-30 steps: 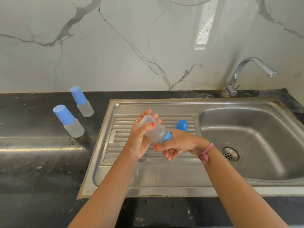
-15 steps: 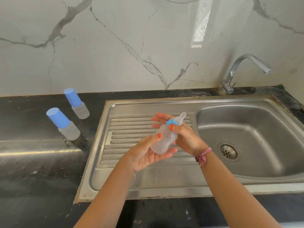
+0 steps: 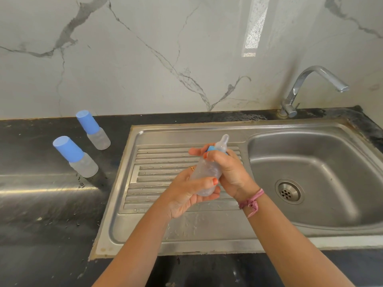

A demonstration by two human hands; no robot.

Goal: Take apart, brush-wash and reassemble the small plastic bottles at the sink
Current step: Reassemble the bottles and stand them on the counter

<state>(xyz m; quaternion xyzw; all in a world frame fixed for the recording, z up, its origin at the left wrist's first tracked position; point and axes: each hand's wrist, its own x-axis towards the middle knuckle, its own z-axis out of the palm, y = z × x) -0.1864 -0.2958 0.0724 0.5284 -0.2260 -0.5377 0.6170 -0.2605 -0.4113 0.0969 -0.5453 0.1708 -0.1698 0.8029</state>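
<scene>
Holding the clear bottle [image 3: 207, 172] upright over the ribbed draining board [image 3: 157, 177] of the steel sink [image 3: 186, 230], we kept it between both hands, its soft teat [image 3: 223, 141] pointing up and away from us. Our left hand [image 3: 186, 195] cupped the lower half of the bottle, thumb curled across its front and fingers wrapped behind its base. Our right hand [image 3: 230, 172] closed its fingers round the blue collar [image 3: 211, 148] just under the teat, so only a sliver of blue showed; whether the collar was loose or tight we could not tell. A pink band [image 3: 251, 200] sat on the right wrist.

To the right lay the basin with its drain [image 3: 289, 191], and behind it the chrome tap [image 3: 315, 88], its spout turned over the basin. On the black counter [image 3: 41, 204] to the left, well apart from our hands, stood two more bottles, each with a blue cap on: the nearer bottle [image 3: 76, 157] beside some water drops, and the farther bottle [image 3: 93, 130] just beyond it, close to the marble wall [image 3: 145, 48].
</scene>
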